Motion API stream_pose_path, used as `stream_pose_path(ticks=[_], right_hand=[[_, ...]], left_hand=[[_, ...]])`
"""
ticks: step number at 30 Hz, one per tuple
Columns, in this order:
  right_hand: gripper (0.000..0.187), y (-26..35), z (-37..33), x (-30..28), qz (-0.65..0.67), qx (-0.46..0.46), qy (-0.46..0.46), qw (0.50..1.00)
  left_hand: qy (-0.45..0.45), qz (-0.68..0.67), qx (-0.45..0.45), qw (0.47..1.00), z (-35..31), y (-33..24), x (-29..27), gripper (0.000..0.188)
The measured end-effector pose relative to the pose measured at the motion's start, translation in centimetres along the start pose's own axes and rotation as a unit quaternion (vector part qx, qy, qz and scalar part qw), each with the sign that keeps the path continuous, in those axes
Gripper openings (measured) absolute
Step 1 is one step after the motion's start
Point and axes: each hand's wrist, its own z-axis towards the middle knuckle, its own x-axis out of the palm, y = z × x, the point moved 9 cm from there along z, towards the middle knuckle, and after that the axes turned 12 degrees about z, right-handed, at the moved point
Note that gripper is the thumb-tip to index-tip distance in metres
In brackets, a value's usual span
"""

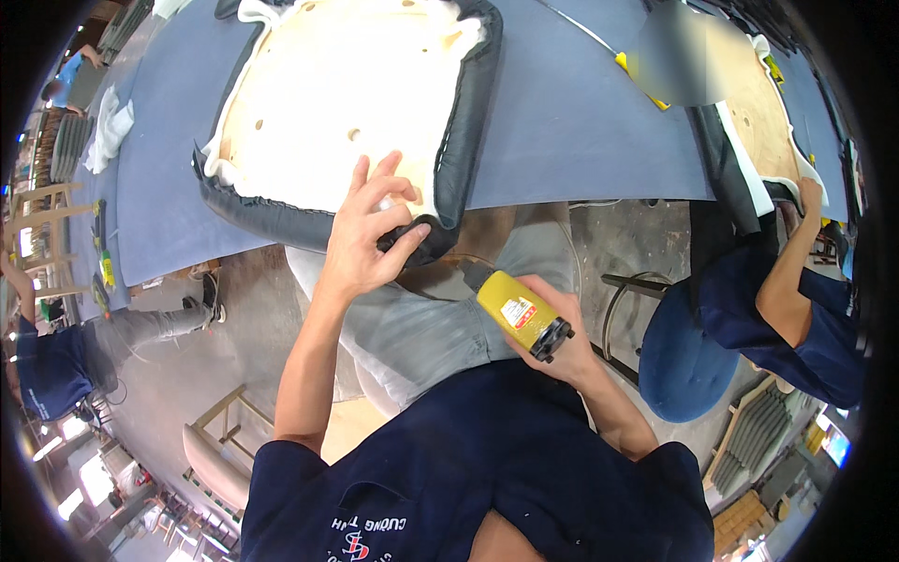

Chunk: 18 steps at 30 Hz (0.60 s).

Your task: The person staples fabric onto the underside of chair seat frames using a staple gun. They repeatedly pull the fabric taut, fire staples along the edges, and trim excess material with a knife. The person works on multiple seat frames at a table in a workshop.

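Note:
A padded seat panel lies underside up at the table's front edge, its pale wooden board (318, 94) showing several small holes. White padding and a black leather-like cover (472, 112) wrap its rim, the cover folded over onto the wood. At the near right corner my left hand (370, 225) grips the gathered cover, thumb pressing on the fold and fingers reaching over the board. Just right of that corner, my right hand (562, 328) is wrapped round a yellow staple gun (515, 311). Its dark nose points at the corner, a little apart from it.
The blue-grey covered table (581, 140) bears a yellow-handled screwdriver (641, 80). At right, a co-worker's hand (810, 197) touches another seat panel (749, 103); a blue round stool (688, 351) stands there. A white cloth (110, 129) and a beige-seated chair (215, 459) are at left.

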Motion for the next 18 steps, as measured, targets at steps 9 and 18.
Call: stream_pose_path(ticks=[9,18], right_hand=[[0.056,-1.0,1.7,2.9,-0.033,0.012,0.015,0.999],[0.057,-0.9,3.8,4.2,-0.068,0.039,0.036,0.996]], left_hand=[[-0.017,-0.014,-0.091,0.996,0.4,1.3,-0.2,0.018],[-0.016,0.018,-0.101,0.995,0.3,1.3,0.3,0.016]])
